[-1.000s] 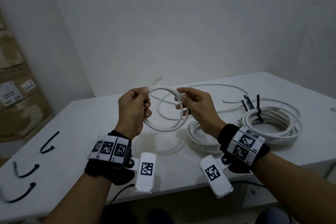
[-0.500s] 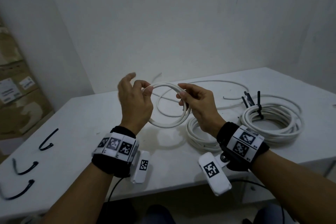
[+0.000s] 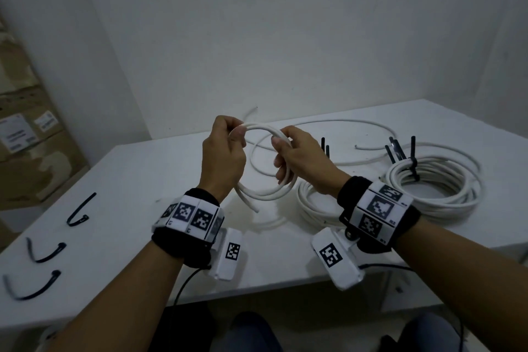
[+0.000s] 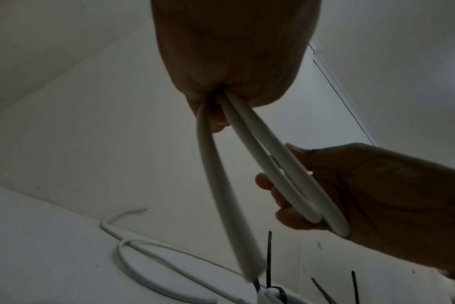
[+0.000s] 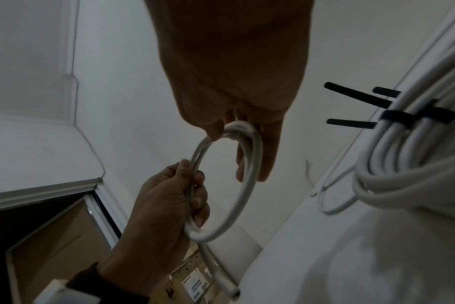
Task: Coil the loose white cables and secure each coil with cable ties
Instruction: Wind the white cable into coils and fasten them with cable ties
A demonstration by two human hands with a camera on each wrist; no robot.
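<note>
Left hand [image 3: 224, 156] and right hand [image 3: 300, 158] both grip the coil [image 3: 264, 194]. Keep loops aligned (free end [image 3: 253, 207] dangles) while feeding slack.

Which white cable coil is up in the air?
The small coil held between both hands. The other two coils lie on the table, with black ties.

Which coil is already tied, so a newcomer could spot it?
Start at the white table and go to its far right side. The largest coil lies there, beside a smaller coil. Only it shows a black tie cinched around its strands.
</note>
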